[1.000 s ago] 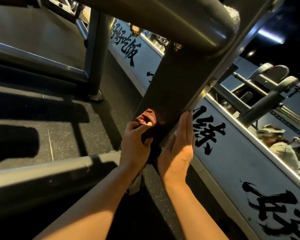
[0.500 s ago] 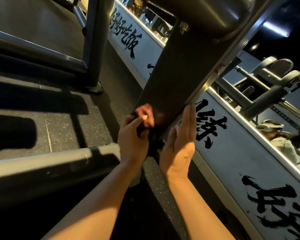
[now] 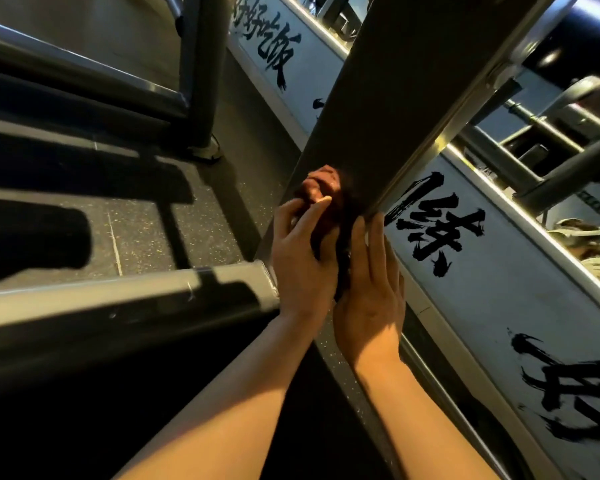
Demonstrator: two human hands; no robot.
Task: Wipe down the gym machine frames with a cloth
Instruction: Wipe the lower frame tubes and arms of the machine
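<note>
1. Floor (image 3: 142, 233): dark rubber w/ pale speckles, a thin seam line thru it, hard shadows across.
2. Wall panel (image 3: 492, 292) along the right: pale, smooth, w/ big black brush-stroke characters; a mirror strip above it reflects other gym gear.
3. Machine frame post (image 3: 388, 109): broad, flat-faced, dark matte metal, slanting from upper right down to centre. Its right edge is a brighter, glossy metal strip. The face is shiny enough to reflect fingers near its lower part.
4. Lower frame bar (image 3: 125, 289): pale grey tube w/ rounded edges, running from the left edge to meet the post base, a weld at the joint.
5. Second frame (image 3: 201, 81), upper left: grey tubes, a vertical leg ending in a small foot plate on the floor.
6. Left hand (image 3: 303, 261): fingers partly curled, thumb out straight, pressing against the post's dark face and gripping the cloth's upper part. Bare forearm below.
7. Right hand (image 3: 369, 289): fingers straight and close together, lying flat along the post's right edge; palm side against the cloth. Not curled round anything that shows.
8. Cloth (image 3: 343, 237): dark, soft, bunched, squeezed betw. the two hands and touching the post low down, just above where the bar joins. Mostly hidden by hands; colour hard to tell in the dim light.
</note>
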